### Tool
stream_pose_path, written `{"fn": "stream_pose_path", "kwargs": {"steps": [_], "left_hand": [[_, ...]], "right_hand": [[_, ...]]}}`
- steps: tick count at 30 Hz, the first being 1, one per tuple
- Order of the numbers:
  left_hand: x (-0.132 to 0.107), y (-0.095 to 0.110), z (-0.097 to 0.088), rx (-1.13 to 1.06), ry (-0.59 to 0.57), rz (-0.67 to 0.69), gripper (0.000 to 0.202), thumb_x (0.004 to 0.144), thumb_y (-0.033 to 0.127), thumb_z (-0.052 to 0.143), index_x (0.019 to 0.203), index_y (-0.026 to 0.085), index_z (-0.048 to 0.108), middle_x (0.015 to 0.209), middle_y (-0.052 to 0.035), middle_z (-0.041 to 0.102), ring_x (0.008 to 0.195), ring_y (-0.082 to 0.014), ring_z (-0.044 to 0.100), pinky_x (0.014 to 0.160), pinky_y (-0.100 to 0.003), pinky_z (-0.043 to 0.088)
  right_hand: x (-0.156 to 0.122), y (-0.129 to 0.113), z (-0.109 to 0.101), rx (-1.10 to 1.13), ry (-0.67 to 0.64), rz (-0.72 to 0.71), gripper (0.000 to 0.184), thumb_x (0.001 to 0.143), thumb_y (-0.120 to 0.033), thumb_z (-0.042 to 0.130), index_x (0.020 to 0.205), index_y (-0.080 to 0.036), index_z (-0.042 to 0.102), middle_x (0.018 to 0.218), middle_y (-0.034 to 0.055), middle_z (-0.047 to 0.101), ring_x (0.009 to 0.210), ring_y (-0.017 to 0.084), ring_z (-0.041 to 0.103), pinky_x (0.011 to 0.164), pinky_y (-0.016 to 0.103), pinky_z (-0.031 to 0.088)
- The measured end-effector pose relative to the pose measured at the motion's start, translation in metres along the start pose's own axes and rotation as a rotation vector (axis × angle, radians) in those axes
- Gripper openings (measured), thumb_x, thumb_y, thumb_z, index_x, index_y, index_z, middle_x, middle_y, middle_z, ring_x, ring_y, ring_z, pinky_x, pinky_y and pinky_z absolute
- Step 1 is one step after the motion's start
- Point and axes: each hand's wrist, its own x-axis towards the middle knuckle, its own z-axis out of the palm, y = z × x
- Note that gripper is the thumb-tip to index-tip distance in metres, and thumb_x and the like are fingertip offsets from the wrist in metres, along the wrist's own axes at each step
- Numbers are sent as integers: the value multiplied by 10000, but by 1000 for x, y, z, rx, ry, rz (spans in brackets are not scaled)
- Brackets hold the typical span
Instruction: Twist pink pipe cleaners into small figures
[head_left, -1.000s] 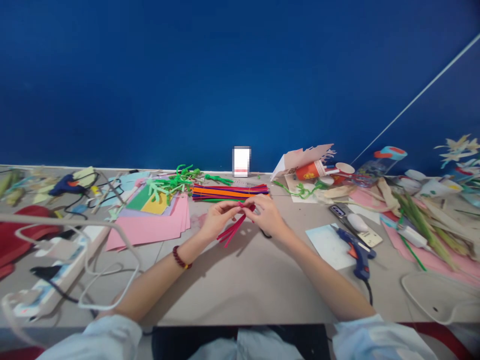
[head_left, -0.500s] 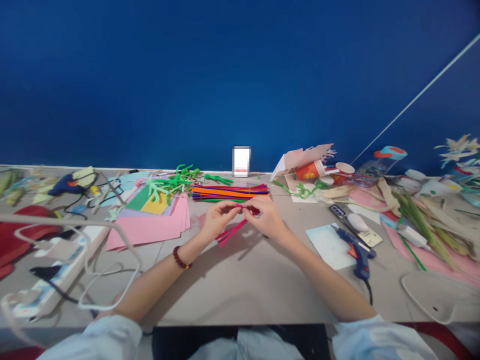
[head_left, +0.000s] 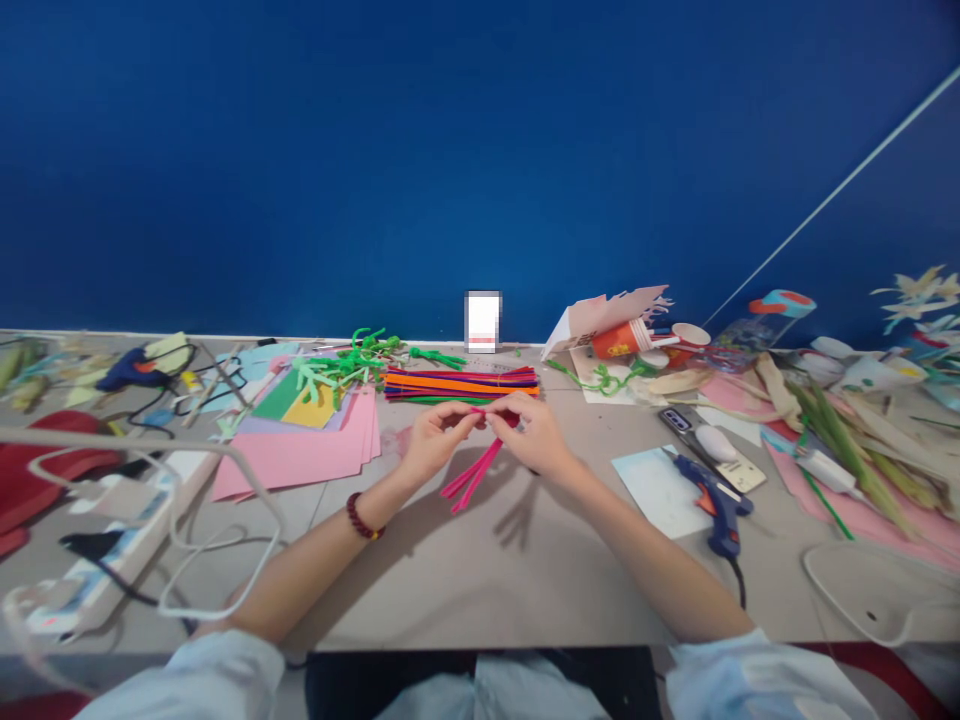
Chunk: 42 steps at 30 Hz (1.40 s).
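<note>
Both hands meet above the middle of the grey table. My left hand and my right hand pinch the upper end of a small bunch of pink pipe cleaners, whose loose ends hang down toward me. My left wrist wears a dark red bead bracelet. Just beyond my fingers lies a bundle of orange, purple and red pipe cleaners.
Pink and coloured paper sheets lie to the left, with green pipe cleaner shapes behind them. A blue glue gun rests to the right, another glue gun at far left. A white power strip with cables lies front left. Paper cups and scraps crowd the right side.
Both hands rose slightly, and the pink pipe cleaners swung so their loose ends hang lower and steeper toward me.
</note>
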Motion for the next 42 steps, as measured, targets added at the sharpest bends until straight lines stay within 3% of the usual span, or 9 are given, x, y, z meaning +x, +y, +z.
{"fn": "stream_pose_path", "kwargs": {"steps": [9, 13, 17, 22, 26, 29, 42], "left_hand": [[-3, 2, 0, 51, -47, 110, 221, 746, 374, 667, 772, 157, 635, 673, -32, 667, 601, -130, 634, 549, -237, 513], [-2, -1, -2, 94, -71, 142, 188, 773, 342, 649, 798, 156, 640, 700, -26, 655, 606, -118, 630, 551, -222, 519], [2, -2, -8, 219, -100, 212, 157, 794, 315, 635, 824, 163, 662, 778, -41, 668, 668, -123, 636, 567, -219, 521], [7, 3, -17, 455, -103, 471, 104, 823, 239, 608, 880, 176, 667, 829, -51, 668, 717, -116, 607, 598, -219, 501], [10, -1, -22, 578, -173, 708, 137, 839, 176, 577, 954, 183, 651, 846, -59, 678, 762, -134, 617, 662, -257, 515], [10, -6, -24, 667, -161, 842, 173, 839, 154, 566, 991, 189, 641, 859, -60, 690, 774, -141, 629, 687, -276, 522], [8, -6, -21, 792, -72, 915, 163, 808, 99, 574, 942, 173, 631, 810, -56, 689, 745, -145, 628, 684, -274, 522]], "right_hand": [[1, 7, 2, 455, -119, 294, 122, 715, -308, 637, 684, -192, 659, 671, 14, 658, 628, 148, 579, 594, 265, 445], [3, 5, -1, 484, -150, 389, 163, 695, -334, 654, 684, -172, 654, 667, 17, 645, 605, 132, 559, 583, 255, 428], [5, 6, -4, 381, -147, 327, 144, 720, -316, 634, 714, -172, 640, 681, 7, 624, 607, 119, 527, 594, 252, 408], [5, 10, -4, 235, -145, 211, 109, 763, -280, 591, 757, -184, 643, 731, 9, 636, 642, 123, 522, 632, 258, 414], [3, 9, -4, 159, -165, 200, 116, 774, -273, 577, 794, -188, 654, 730, 10, 646, 637, 128, 538, 616, 255, 430], [3, 7, -3, 110, -148, 197, 105, 769, -257, 579, 795, -193, 657, 717, 7, 648, 611, 122, 535, 592, 246, 434], [3, 7, -1, 30, -93, 110, 79, 770, -233, 597, 794, -193, 660, 727, 14, 661, 599, 117, 524, 585, 244, 439]]}}
